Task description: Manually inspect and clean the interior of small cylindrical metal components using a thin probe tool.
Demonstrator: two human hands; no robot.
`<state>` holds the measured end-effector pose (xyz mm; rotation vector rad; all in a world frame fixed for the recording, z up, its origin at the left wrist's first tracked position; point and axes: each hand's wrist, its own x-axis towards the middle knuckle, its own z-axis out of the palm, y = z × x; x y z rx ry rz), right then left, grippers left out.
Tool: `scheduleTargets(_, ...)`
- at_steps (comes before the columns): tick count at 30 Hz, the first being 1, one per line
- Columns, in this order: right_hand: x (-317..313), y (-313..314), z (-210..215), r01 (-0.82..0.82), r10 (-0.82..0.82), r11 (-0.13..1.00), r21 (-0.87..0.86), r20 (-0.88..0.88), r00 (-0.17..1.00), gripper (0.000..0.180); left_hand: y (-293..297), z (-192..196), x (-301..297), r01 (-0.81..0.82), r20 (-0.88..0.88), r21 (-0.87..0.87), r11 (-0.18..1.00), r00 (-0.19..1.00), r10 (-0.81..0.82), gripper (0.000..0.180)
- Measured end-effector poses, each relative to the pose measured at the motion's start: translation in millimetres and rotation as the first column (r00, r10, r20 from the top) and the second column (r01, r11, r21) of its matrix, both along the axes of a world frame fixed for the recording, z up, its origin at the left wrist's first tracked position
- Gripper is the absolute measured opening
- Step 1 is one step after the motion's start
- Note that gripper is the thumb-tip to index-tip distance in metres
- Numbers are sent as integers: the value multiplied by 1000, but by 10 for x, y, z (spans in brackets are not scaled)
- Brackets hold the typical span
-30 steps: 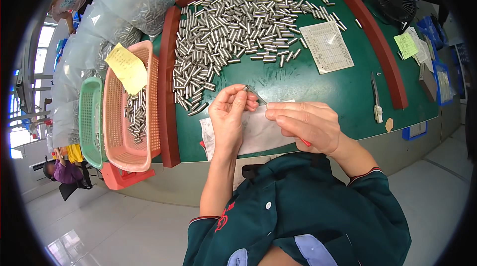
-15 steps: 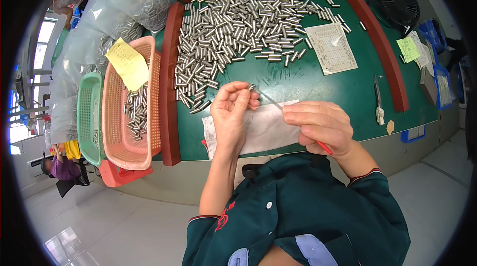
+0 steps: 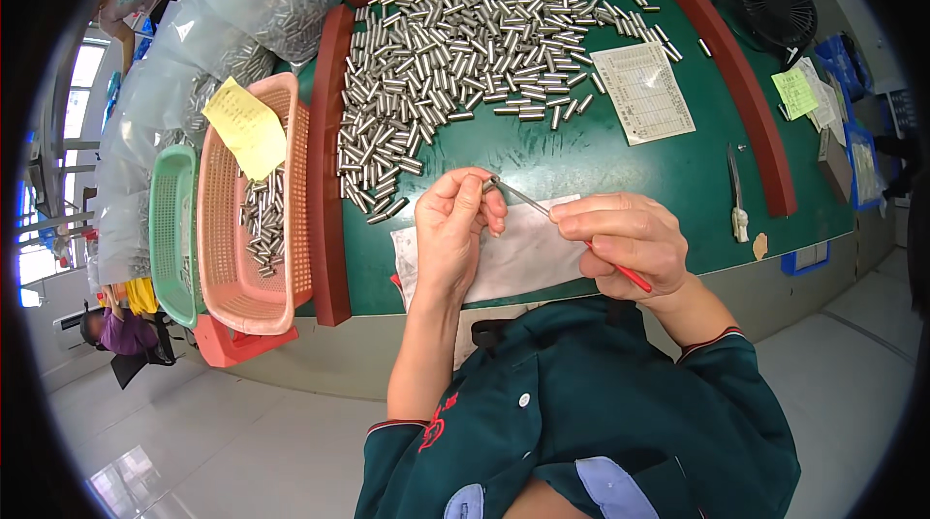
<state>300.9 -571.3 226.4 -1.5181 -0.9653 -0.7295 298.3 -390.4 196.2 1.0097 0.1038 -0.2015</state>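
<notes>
Pinched between the thumb and fingers of my left hand is a small metal cylinder, mostly covered by the fingertips. My right hand is closed around a thin tool with a metal shaft and a red handle. The shaft slants up to the left, and its tip meets the end of the cylinder; whether it is inside cannot be made out. Below both hands a whitish, stained cloth lies on the green table. Beyond them spreads a heap of similar shiny metal cylinders.
Red-brown rails border the table. At left stand a pink basket holding cylinders and a yellow note, a green basket and filled plastic bags. Rightward are a printed sheet, tweezers and a black fan.
My left hand has lowered slightly and its fingers have shifted on the cylinder. The tool has turned a little, with more of its red handle showing below my right hand.
</notes>
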Motion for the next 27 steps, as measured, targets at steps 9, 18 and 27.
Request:
scheduleTargets(9,-16,12,58,91,-105,985,-143,-92,990,19,-30,-9,-1,-86,11,50,995,996,85,11)
scheduleTargets(18,4,65,26,60,-63,984,-165,-16,998,18,7,-47,23,-230,42,-9,973,972,230,13)
scheduleTargets(27,-32,-9,15,140,-139,990,28,-46,989,15,68,-43,41,-71,23,-230,971,997,79,13)
